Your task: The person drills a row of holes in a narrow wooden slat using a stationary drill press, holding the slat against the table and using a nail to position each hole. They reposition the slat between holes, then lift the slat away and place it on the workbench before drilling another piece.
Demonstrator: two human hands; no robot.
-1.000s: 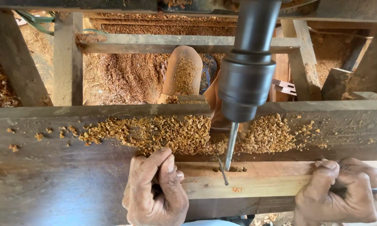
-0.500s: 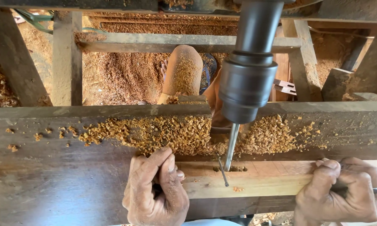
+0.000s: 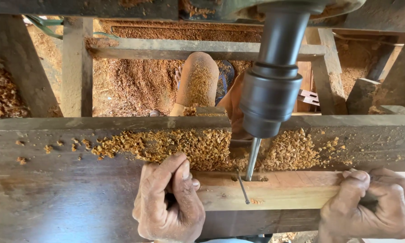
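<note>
Soft, warm daylight falls evenly; the wood chips (image 3: 202,146) glow bright, the drill chuck (image 3: 270,101) casts slight shade, and everything stays sharp, without glare.

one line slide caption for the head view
Both hands, left hand and right hand, grip a wooden bar under a drill bit amid wood shavings.

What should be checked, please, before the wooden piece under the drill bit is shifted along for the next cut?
1. Left hand grips the wooden piece, fingers clear of the drill bit: ok.
2. Right hand holds the other end, well away from the bit: ok.
3. Bit raised out of the slot: not ok, its tip sits in the slot.
4. Wood chips cleared from the bench: not ok, piled behind the piece.
5. Bit spinning or stopped: cannot tell.
</note>
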